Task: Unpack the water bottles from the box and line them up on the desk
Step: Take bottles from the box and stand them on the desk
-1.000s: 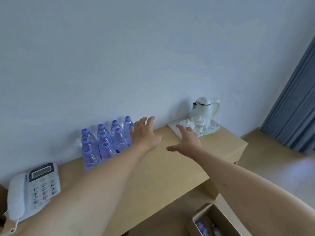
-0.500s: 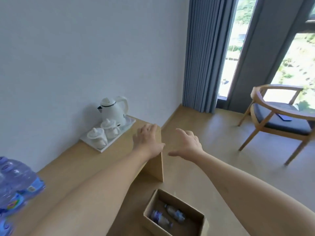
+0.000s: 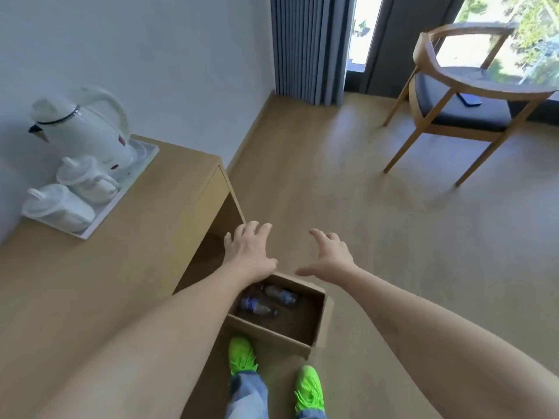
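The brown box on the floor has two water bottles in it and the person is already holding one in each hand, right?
Not quite. The open brown cardboard box on the floor does hold two clear plastic water bottles, but the head view shows the left hand and right hand empty, fingers spread, above the box.

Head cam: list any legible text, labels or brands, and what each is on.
None fully legible.
Water bottle label in the cardboard box: white lettering on blue, blurred, unreadable.
Second water bottle: label too small and dark to read.
Kettle: small red marks, not readable as text.
Phone on chair seat: no visible text.
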A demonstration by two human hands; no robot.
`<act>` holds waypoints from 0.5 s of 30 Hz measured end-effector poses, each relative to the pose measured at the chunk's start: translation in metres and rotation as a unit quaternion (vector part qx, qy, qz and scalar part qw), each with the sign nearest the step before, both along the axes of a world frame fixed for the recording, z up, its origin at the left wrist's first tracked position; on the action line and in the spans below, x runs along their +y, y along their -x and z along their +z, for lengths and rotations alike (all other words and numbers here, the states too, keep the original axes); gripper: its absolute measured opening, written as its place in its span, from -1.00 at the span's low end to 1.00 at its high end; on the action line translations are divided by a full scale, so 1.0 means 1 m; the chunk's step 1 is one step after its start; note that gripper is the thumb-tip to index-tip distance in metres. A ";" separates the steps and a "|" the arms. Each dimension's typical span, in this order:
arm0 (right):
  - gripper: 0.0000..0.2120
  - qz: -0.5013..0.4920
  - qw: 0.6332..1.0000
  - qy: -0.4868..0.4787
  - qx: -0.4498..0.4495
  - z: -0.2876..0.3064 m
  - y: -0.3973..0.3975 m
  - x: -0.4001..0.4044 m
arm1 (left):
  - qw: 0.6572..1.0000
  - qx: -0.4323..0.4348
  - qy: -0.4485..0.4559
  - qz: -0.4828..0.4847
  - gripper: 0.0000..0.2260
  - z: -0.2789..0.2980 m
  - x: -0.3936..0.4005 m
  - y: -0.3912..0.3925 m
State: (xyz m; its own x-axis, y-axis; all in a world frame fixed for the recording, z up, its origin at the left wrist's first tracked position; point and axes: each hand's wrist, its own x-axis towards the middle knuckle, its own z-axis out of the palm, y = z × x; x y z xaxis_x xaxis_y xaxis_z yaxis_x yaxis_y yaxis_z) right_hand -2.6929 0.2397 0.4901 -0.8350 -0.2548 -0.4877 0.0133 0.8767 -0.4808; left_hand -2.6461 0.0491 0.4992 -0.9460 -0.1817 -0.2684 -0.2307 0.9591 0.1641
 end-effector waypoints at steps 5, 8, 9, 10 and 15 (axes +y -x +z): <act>0.01 0.003 0.998 -0.024 -0.055 -0.064 0.002 -0.021 | 0.998 -0.063 -0.028 0.010 -0.31 -0.069 -0.021 0.002; 0.01 -0.006 0.995 -0.039 -0.095 -0.116 -0.002 -0.036 | 0.994 -0.103 -0.032 0.014 -0.32 -0.120 -0.036 0.008; 0.01 -0.007 0.993 -0.044 -0.107 -0.136 -0.003 -0.040 | 0.993 -0.111 -0.033 0.020 -0.32 -0.139 -0.041 0.011; 0.01 -0.008 0.992 -0.048 -0.118 -0.158 -0.005 -0.044 | 0.992 -0.121 -0.037 0.027 -0.33 -0.159 -0.046 0.014; -0.06 0.000 0.984 -0.069 -0.164 -0.276 -0.014 -0.063 | 0.983 -0.164 -0.066 0.053 -0.33 -0.280 -0.060 0.007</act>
State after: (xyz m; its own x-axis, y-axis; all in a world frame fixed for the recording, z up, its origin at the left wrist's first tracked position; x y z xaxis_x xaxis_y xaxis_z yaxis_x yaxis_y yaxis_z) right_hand -2.6788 0.1765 0.2143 -0.6271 -0.1674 -0.7607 0.1485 0.9330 -0.3278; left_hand -2.6533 -0.0105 0.2191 -0.7827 -0.2180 -0.5830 -0.3900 0.9018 0.1864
